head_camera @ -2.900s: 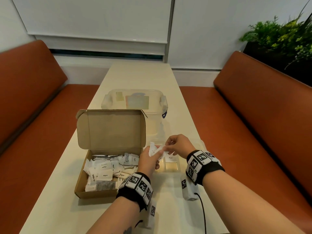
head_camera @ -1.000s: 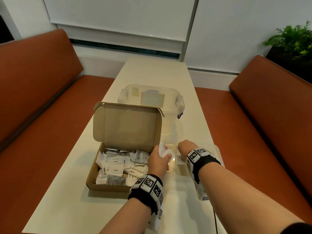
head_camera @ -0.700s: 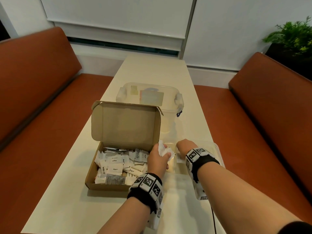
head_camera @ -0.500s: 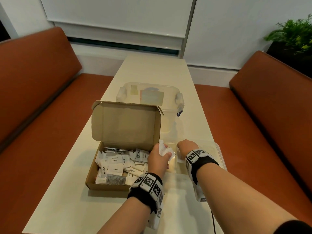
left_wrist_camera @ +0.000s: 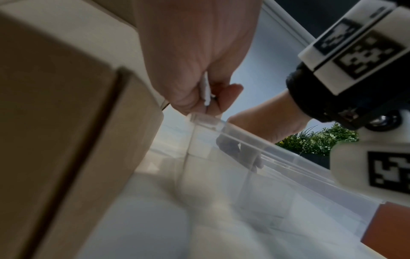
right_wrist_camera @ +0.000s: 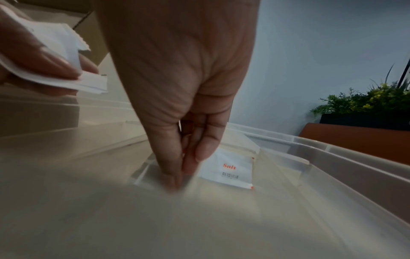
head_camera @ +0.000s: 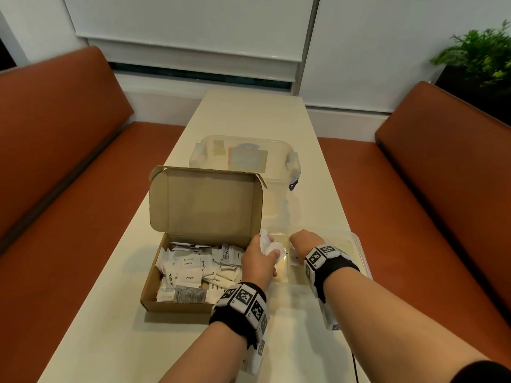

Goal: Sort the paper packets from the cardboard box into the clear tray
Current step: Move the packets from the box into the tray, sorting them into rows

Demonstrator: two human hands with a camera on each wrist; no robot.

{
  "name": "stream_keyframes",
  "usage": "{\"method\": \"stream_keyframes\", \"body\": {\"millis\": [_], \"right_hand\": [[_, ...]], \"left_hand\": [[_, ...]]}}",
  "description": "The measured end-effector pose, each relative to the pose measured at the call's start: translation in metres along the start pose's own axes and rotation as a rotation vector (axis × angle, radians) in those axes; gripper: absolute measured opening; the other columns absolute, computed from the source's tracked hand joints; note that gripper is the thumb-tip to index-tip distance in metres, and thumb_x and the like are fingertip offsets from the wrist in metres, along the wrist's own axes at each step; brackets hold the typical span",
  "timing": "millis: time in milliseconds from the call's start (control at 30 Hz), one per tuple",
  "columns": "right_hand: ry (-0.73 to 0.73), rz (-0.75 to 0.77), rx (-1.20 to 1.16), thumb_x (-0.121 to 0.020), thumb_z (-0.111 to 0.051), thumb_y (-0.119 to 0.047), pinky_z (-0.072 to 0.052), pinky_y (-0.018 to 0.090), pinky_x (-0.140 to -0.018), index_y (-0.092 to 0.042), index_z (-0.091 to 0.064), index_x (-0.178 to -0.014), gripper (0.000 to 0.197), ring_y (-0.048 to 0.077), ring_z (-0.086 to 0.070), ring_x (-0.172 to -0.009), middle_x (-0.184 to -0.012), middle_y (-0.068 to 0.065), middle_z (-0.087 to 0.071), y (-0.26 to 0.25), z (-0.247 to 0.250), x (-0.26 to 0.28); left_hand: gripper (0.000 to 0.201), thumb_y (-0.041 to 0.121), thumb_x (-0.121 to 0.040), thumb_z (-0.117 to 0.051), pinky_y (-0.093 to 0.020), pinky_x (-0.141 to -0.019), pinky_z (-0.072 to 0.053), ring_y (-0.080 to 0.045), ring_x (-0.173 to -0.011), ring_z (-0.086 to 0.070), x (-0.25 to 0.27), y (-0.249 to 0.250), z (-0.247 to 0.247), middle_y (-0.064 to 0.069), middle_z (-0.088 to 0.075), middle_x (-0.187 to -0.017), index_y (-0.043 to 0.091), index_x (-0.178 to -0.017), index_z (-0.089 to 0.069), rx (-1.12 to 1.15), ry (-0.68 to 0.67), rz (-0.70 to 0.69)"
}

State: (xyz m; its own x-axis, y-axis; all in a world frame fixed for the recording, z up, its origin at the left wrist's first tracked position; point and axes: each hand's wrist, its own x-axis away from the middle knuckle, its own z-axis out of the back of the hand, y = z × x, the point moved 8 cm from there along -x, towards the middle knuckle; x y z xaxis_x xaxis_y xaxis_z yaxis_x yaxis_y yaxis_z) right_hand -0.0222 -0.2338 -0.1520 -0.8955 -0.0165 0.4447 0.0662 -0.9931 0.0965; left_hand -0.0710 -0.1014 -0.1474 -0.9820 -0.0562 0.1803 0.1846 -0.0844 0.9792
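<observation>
The open cardboard box [head_camera: 177, 305] holds a heap of white paper packets [head_camera: 190, 272]. Right of it stands the clear tray [head_camera: 359, 244], split into compartments. My left hand [head_camera: 272, 254] hovers at the box's right edge and grips a small bunch of white packets [head_camera: 266, 244]; this bunch of packets [right_wrist_camera: 55, 43] also shows in the right wrist view. My right hand [right_wrist_camera: 179, 175] points down into a tray compartment, its fingertips pinched at the left edge of a white Salt packet [right_wrist_camera: 230, 168] that leans inside. From the head view my right hand [head_camera: 301, 241] hides that packet.
A clear lidded container [head_camera: 243, 156] stands behind the box's raised lid [head_camera: 204, 200]. The narrow cream table [head_camera: 249, 111] runs between two orange benches [head_camera: 69, 189]. A green plant [head_camera: 481, 56] sits at the far right.
My right hand left the bunch in my left hand and went down into the tray. Over the last second both hands have hardly moved.
</observation>
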Motion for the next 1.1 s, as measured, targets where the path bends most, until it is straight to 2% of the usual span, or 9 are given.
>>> {"method": "stream_keyframes", "body": {"millis": [133, 233, 367, 433, 500, 667, 867, 1000, 1100], "right_hand": [[0.001, 0.008, -0.030, -0.093, -0.048, -0.004, -0.046, 0.030, -0.087, -0.004, -0.058, -0.116, 0.025, 0.028, -0.059, -0.108, -0.119, 0.013, -0.060, -0.001, 0.006, 0.009], [0.049, 0.044, -0.118, -0.090, -0.052, -0.004, -0.046, 0.029, -0.084, -0.007, -0.058, -0.103, 0.015, 0.028, -0.059, -0.104, -0.115, 0.013, -0.060, -0.002, 0.019, 0.018], [0.130, 0.039, -0.528, -0.091, -0.049, -0.008, -0.053, 0.028, -0.072, -0.006, -0.064, -0.099, 0.017, 0.021, -0.065, -0.077, -0.097, 0.010, -0.068, 0.006, 0.042, 0.027], [0.078, 0.035, -0.779, -0.091, -0.049, -0.007, -0.054, 0.025, -0.062, -0.006, -0.066, -0.098, 0.018, 0.015, -0.063, -0.064, -0.086, 0.007, -0.067, 0.008, 0.044, 0.033], [0.008, 0.067, -0.866, -0.089, -0.056, -0.006, -0.054, 0.025, -0.061, -0.006, -0.065, -0.100, 0.015, 0.013, -0.062, -0.063, -0.082, 0.006, -0.065, 0.005, 0.043, 0.038], [0.066, 0.086, -0.936, -0.083, -0.064, 0.001, -0.056, 0.029, -0.071, -0.007, -0.061, -0.085, 0.008, 0.014, -0.063, -0.062, -0.076, 0.008, -0.063, 0.014, 0.043, 0.048], [0.105, 0.105, -0.838, -0.083, -0.067, -0.006, -0.054, 0.024, -0.072, -0.005, -0.073, -0.098, 0.015, 0.011, -0.058, -0.064, -0.082, 0.010, -0.068, 0.029, 0.050, 0.054], [0.108, 0.142, -0.813, -0.081, -0.070, -0.008, -0.047, 0.012, -0.057, -0.009, -0.072, -0.092, 0.012, 0.006, -0.056, -0.060, -0.075, 0.000, -0.066, 0.023, 0.055, 0.055], [0.137, 0.110, -0.856, -0.079, -0.073, -0.012, -0.050, 0.017, -0.058, -0.011, -0.067, -0.094, 0.016, 0.008, -0.058, -0.061, -0.076, 0.001, -0.065, 0.022, 0.055, 0.053]], "left_hand": [[0.016, 0.007, -0.089, -0.058, -0.016, -0.041, -0.040, -0.011, -0.040, -0.046, -0.001, 0.000, 0.000, -0.010, -0.061, -0.095, 0.019, -0.100, -0.056, -0.011, -0.001, -0.010], [0.018, 0.007, -0.087, -0.060, -0.018, -0.041, -0.040, -0.011, -0.041, -0.045, -0.001, 0.001, -0.001, -0.009, -0.061, -0.097, 0.019, -0.101, -0.057, -0.008, -0.004, -0.006], [0.021, 0.009, -0.086, -0.065, -0.019, -0.042, -0.040, -0.013, -0.048, -0.046, -0.003, 0.002, -0.002, -0.008, -0.062, -0.092, 0.019, -0.103, -0.058, -0.001, 0.002, 0.004], [0.022, 0.009, -0.086, -0.066, -0.021, -0.043, -0.040, -0.013, -0.050, -0.046, -0.004, 0.001, -0.003, -0.006, -0.060, -0.087, 0.019, -0.103, -0.057, 0.019, 0.004, 0.029], [0.021, 0.008, -0.086, -0.066, -0.021, -0.043, -0.039, -0.013, -0.052, -0.045, -0.004, 0.001, -0.007, -0.006, -0.058, -0.084, 0.019, -0.102, -0.057, 0.061, -0.027, 0.043], [0.018, 0.010, -0.090, -0.061, -0.022, -0.043, -0.038, -0.013, -0.052, -0.043, -0.002, 0.003, -0.017, -0.005, -0.055, -0.076, 0.013, -0.107, -0.058, 0.060, -0.101, 0.049], [0.021, 0.018, -0.084, -0.066, -0.025, -0.051, -0.040, -0.015, -0.064, -0.048, -0.005, 0.013, -0.011, -0.002, -0.056, -0.083, 0.019, -0.104, -0.058, -0.013, -0.053, 0.007], [0.024, 0.017, -0.079, -0.070, -0.030, -0.065, -0.041, -0.016, -0.069, -0.050, -0.001, 0.021, -0.019, -0.001, -0.060, -0.085, 0.023, -0.100, -0.059, -0.085, -0.113, -0.061], [0.022, 0.014, -0.081, -0.069, -0.033, -0.070, -0.043, -0.019, -0.074, -0.050, 0.000, 0.019, -0.015, -0.004, -0.059, -0.087, 0.021, -0.099, -0.059, -0.052, -0.054, -0.060]]}}
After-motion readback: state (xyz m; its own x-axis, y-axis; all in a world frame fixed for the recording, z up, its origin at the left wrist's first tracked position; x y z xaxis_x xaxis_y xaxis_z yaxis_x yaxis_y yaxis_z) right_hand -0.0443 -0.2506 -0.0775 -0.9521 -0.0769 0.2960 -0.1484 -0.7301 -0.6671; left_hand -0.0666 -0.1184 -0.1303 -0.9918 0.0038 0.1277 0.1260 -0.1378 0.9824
